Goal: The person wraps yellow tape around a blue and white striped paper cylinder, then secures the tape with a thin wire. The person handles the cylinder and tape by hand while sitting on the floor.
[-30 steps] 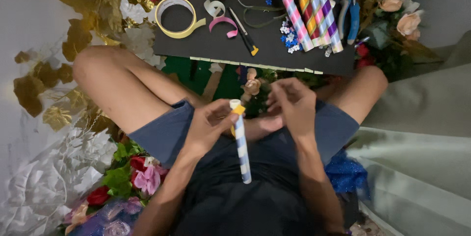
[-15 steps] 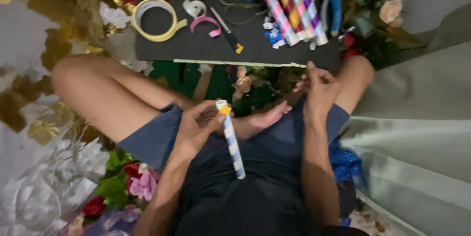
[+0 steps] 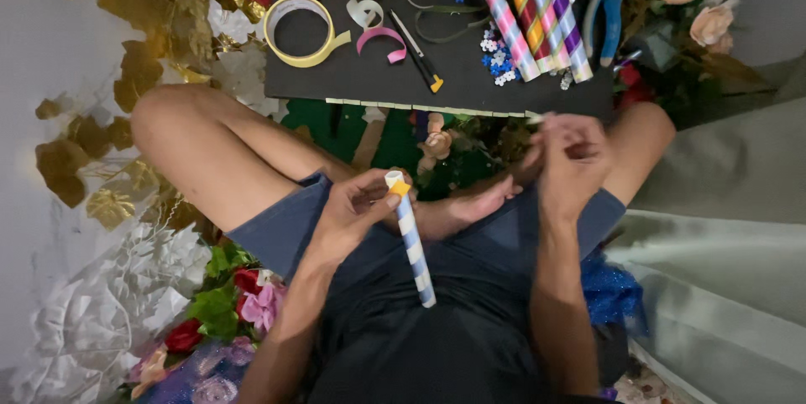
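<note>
Beside a cluttered black board (image 3: 353, 76), left hand (image 3: 357, 215) fingers grip a striped tube (image 3: 411, 240); right hand (image 3: 571, 165) fingers pinched.

The left hand (image 3: 357, 211) grips a blue-and-white striped paper stick (image 3: 413, 243) near its yellow-tipped top end, the stick slanting down over the lap. The right hand (image 3: 573, 160) is raised at the near edge of a black board (image 3: 369, 76), fingers pinched together (what they pinch is too small to tell). On the board lie a roll of tape (image 3: 298, 30), a pink strip (image 3: 382, 39), a pencil (image 3: 417, 55), striped paper tubes (image 3: 529, 9) and blue-handled pliers (image 3: 610, 13) at the far right.
</note>
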